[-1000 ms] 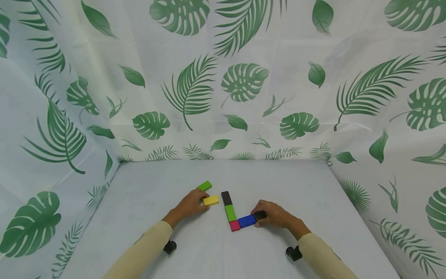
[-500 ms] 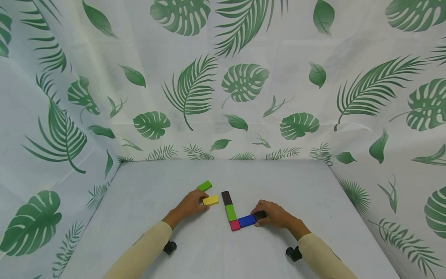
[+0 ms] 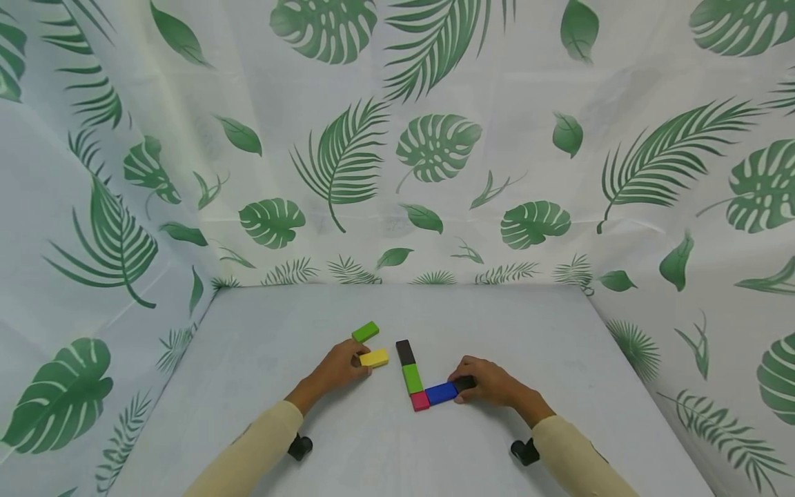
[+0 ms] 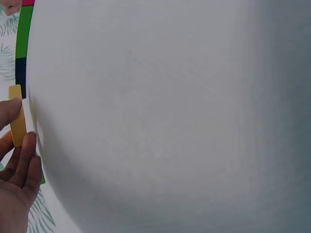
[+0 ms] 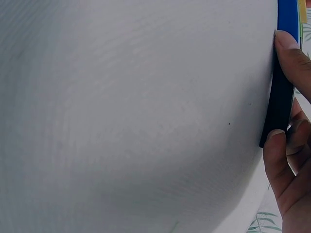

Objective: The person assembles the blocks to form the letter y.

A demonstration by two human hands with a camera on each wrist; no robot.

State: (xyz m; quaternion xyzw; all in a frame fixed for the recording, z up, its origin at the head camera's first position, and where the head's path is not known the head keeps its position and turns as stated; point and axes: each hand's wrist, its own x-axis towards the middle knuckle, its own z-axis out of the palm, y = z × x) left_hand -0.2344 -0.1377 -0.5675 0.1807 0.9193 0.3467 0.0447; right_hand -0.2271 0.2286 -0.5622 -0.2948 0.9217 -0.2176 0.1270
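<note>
The left hand [image 3: 341, 364] pinches a yellow block [image 3: 374, 358] by its near end, while the right hand [image 3: 491, 383] grips a black block [image 3: 464, 384] at the right end of an L-shaped row. From there the row runs through a blue block [image 3: 441, 393] to a pink block [image 3: 419, 401] at the corner, then up through a green block [image 3: 412, 379] to a second black block [image 3: 406, 353]. The head view shows a gap between the yellow block and that row; in the left wrist view the yellow one overlaps the row's end. A loose green block [image 3: 365, 332] lies just beyond the left fingers. The right wrist view reveals what the head view hides: the thumb at the blue-black seam and a fingertip at the held block's outer end. Small dark marks on the pale sleeves [image 3: 248, 449] are too small to make out. Both forearms angle inward over the white table [image 3: 397, 455], wrists bent slightly, thumbs on the near side.
</note>
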